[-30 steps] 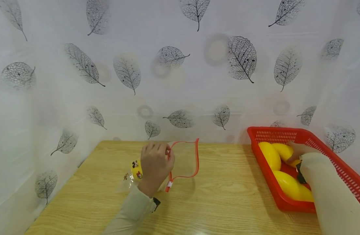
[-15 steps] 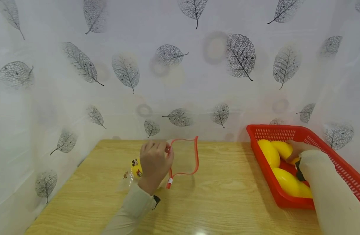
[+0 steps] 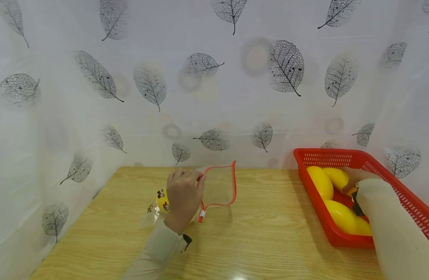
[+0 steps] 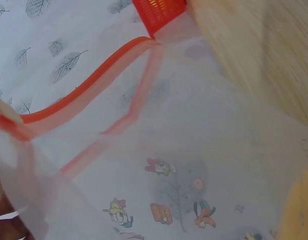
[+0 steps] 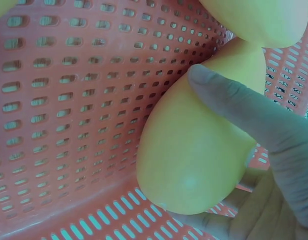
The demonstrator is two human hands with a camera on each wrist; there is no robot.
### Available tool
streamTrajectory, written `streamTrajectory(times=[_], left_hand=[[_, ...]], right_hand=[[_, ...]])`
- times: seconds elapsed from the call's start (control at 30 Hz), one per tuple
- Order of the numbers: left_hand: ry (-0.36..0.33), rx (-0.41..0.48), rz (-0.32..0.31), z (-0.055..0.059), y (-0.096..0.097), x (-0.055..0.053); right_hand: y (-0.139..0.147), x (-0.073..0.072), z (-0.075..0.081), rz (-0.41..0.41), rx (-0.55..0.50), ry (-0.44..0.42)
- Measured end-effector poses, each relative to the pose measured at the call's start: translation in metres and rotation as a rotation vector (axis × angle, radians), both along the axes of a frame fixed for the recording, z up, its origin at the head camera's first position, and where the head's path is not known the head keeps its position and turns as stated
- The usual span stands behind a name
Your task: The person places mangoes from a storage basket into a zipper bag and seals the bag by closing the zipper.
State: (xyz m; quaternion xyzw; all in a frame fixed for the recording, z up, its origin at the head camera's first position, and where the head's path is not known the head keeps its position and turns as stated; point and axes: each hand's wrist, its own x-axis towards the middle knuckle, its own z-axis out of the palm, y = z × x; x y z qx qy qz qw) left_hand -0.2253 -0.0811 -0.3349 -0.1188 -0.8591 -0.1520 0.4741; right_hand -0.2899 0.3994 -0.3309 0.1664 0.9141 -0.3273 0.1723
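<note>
My left hand (image 3: 184, 196) pinches the edge of a clear zip bag (image 4: 159, 150) with a red zip strip (image 3: 234, 182). The bag's mouth gapes toward the right, and cartoon figures are printed on its film. A yellow thing (image 3: 162, 200) lies in the bag, mostly hidden behind the hand. Over on the right, my right hand (image 3: 356, 178) reaches into a red basket (image 3: 314, 202). In the right wrist view, its thumb and fingers grip a smooth yellow mango-like fruit (image 5: 189, 145), which rests against the basket's holed wall and bottom.
Other yellow mango-like fruits lie in the basket, one along its left wall (image 3: 321, 184) and one nearer the front (image 3: 345, 217). A wood-grain table (image 3: 256, 233) carries everything. Behind it hangs a white leaf-print curtain (image 3: 235, 101).
My left fingers shift slightly at the zip strip, and the bag's mouth changes shape a little. My right hand stays in the basket on the fruit. The head view tilts slightly.
</note>
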Motion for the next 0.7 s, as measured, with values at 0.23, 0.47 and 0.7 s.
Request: streamTrajectory(times=[0.23, 0.47, 0.7], left_hand=[[-0.056, 0.009, -0.013, 0.002, 0.001, 0.004], [-0.076, 0.016, -0.032, 0.002, 0.001, 0.005], [-0.032, -0.001, -0.051, 0.0, -0.001, 0.004]], right_hand=[[-0.002, 0.004, 0.003, -0.04, 0.014, -0.008], [0.006, 0.0, 0.001, 0.06, 0.07, -0.01], [0.007, 0.001, -0.002, 0.075, 0.087, -0.001]])
